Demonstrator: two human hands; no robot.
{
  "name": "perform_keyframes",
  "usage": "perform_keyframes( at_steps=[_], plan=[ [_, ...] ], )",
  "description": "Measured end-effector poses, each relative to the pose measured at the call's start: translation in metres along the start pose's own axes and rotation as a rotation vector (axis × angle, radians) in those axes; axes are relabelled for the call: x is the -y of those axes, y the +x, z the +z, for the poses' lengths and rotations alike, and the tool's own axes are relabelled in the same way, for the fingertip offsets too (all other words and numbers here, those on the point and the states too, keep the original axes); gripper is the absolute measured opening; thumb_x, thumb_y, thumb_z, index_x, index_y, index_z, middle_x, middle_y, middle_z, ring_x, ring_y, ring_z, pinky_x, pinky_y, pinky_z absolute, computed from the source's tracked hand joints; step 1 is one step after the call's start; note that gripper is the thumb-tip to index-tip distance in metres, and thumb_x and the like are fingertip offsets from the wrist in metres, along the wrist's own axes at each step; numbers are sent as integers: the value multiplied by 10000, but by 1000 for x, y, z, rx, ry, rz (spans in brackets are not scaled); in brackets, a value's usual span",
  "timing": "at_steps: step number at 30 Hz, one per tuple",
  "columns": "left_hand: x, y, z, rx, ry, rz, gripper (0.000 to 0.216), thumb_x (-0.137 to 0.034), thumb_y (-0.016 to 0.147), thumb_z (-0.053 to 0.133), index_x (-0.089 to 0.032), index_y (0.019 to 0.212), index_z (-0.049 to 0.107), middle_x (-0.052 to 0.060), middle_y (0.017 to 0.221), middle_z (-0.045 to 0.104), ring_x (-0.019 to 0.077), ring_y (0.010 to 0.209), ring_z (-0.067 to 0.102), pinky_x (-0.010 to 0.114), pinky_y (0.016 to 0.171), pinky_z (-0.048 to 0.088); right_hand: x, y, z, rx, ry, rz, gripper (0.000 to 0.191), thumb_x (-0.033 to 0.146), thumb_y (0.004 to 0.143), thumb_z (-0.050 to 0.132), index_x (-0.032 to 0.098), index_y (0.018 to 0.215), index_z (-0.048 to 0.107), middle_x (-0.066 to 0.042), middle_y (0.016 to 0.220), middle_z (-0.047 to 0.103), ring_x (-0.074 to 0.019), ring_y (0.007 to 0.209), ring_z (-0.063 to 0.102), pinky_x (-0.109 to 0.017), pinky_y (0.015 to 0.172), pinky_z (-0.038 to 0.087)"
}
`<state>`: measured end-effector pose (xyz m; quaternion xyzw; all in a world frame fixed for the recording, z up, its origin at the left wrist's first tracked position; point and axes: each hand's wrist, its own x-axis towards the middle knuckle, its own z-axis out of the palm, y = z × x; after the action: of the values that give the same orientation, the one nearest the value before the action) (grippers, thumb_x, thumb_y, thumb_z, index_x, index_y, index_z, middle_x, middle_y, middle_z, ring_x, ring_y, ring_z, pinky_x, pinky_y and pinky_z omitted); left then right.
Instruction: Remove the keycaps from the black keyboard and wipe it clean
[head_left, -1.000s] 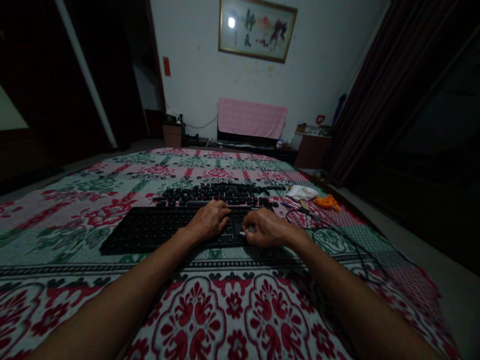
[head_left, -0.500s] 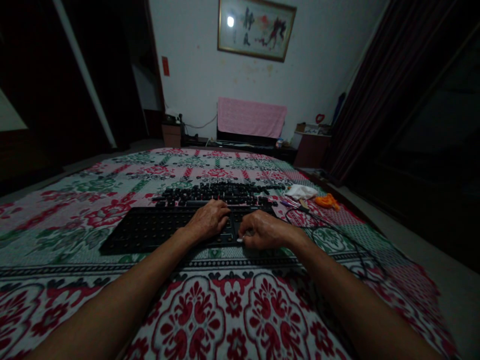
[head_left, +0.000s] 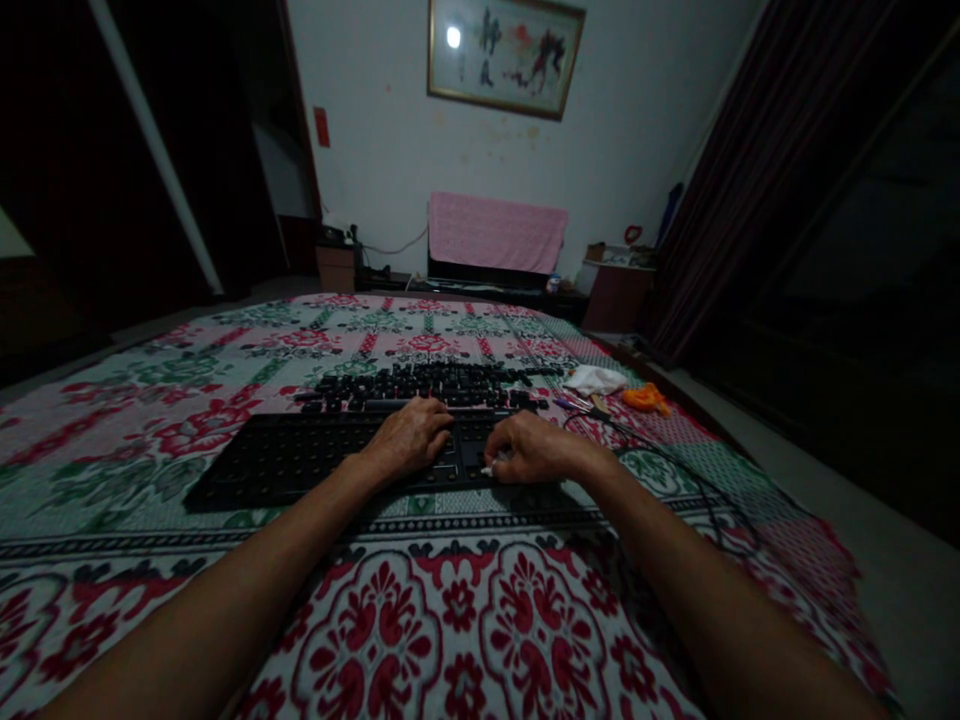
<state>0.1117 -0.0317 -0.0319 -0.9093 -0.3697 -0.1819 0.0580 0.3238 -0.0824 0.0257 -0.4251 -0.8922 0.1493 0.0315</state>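
A black keyboard (head_left: 285,455), stripped of its keycaps, lies on the patterned bedspread in front of me. My left hand (head_left: 409,437) rests on its middle-right part, fingers stretched out over the frame and partly bent at the tips. On the number-pad end, my right hand (head_left: 529,448) is closed in a pinch around a small white item (head_left: 489,469). Only the white tip sticks out toward the left, touching or just over the keyboard; its kind I cannot make out. Loose black keycaps (head_left: 450,380) lie in a spread heap just behind the keyboard.
Right of the keycaps are a white crumpled cloth or tissue (head_left: 595,380), an orange cloth-like bundle (head_left: 645,399) and thin tools (head_left: 581,407). A black cable (head_left: 697,475) curls over the bedspread (head_left: 457,600) on the right. Beyond the bed, a pink towel (head_left: 497,232) covers a screen.
My right hand has shifted slightly right and away from me across the number-pad end, still pinching the white item. My left hand stays on the keyboard. The whole view has moved slightly.
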Motion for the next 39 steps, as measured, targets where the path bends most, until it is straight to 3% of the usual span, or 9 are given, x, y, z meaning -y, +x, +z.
perform_keyframes(
  at_steps=[3, 6, 9, 13, 19, 28, 33, 39],
  plan=[
    [0, 0, 0, -10, -1, 2, 280, -255, 860, 422, -174, 1019, 637, 87, 1059, 581, 203, 960, 509, 346, 874, 436, -4, -4, -5, 39, -14, 91, 206, 202, 650, 533, 145, 755, 701, -5, 657, 650, -93, 550, 518, -177, 512, 339],
    [-1, 0, -1, -14, 3, 9, 271, -242, 858, 423, -175, 1003, 641, 85, 1041, 582, 198, 948, 510, 345, 871, 435, -11, -8, -11, -6, -10, 171, 202, 229, 665, 530, 144, 752, 691, -2, 631, 634, -92, 529, 499, -179, 480, 316],
    [-1, 0, -1, -8, 5, 13, 270, -238, 857, 423, -171, 996, 644, 87, 1042, 581, 197, 947, 511, 345, 874, 434, -11, -8, -10, -74, -16, 102, 215, 237, 691, 525, 147, 794, 690, -9, 688, 654, -99, 574, 520, -182, 524, 338],
    [-1, 0, -1, -10, 3, 9, 276, -246, 856, 430, -166, 1018, 639, 90, 1049, 582, 203, 957, 508, 349, 876, 437, -1, -1, -3, -66, -63, 1, 215, 200, 682, 522, 152, 797, 697, -27, 756, 680, -110, 627, 555, -185, 574, 358],
    [-1, -1, 0, -32, -8, 8, 279, -246, 852, 444, -162, 1041, 632, 88, 1060, 587, 196, 947, 512, 349, 889, 433, 8, 1, -1, -27, -131, 41, 233, 191, 652, 515, 156, 779, 708, -42, 740, 686, -124, 613, 568, -192, 554, 354],
    [1, 0, 1, -12, 0, -11, 287, -251, 855, 436, -180, 1053, 631, 77, 1073, 584, 196, 969, 505, 344, 892, 431, 5, -4, -6, 61, 11, 96, 207, 206, 647, 522, 133, 723, 700, 1, 608, 620, -82, 519, 484, -175, 497, 318],
    [-1, 0, -1, 2, 0, 0, 287, -253, 860, 426, -174, 1041, 635, 74, 1068, 583, 194, 958, 505, 336, 886, 430, -13, -12, -15, -25, 127, 225, 249, 279, 680, 527, 125, 792, 687, 16, 595, 577, -70, 497, 427, -173, 463, 287],
    [-1, 0, -1, -14, -6, -1, 286, -253, 858, 435, -155, 1035, 637, 92, 1066, 586, 204, 953, 510, 347, 876, 437, -13, -7, -7, -14, 52, 130, 223, 251, 652, 539, 142, 769, 694, 6, 643, 620, -82, 539, 478, -180, 517, 329]
  ],
)
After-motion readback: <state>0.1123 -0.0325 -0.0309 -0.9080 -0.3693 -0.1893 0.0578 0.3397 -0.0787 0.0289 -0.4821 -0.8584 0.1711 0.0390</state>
